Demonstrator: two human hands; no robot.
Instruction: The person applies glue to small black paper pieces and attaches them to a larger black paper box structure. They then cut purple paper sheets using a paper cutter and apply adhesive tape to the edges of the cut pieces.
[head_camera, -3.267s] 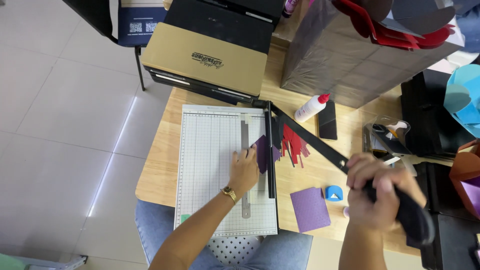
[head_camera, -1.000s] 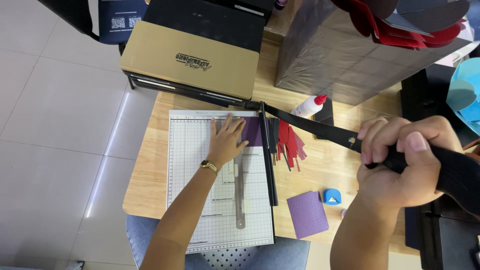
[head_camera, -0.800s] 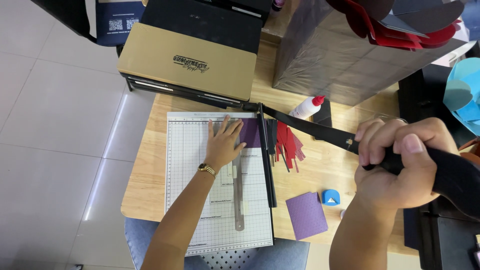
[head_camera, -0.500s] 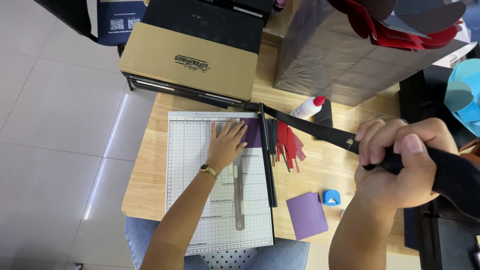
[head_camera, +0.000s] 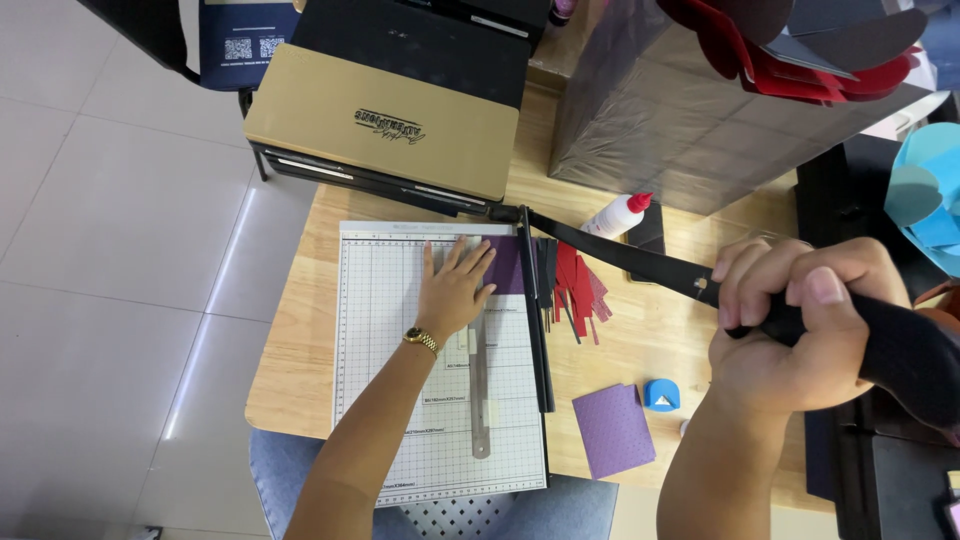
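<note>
Left hand (head_camera: 455, 295) fingers spread, pressing thin, floppy purple paper (head_camera: 506, 266) flat; right hand (head_camera: 800, 325) fist gripping rigid cutter arm (head_camera: 620, 255), raised.

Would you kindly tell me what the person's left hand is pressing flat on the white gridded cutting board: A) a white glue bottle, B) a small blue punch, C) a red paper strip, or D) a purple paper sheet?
D: the left hand lies flat on the purple paper sheet at the white gridded cutting board, beside the blade edge.
</note>
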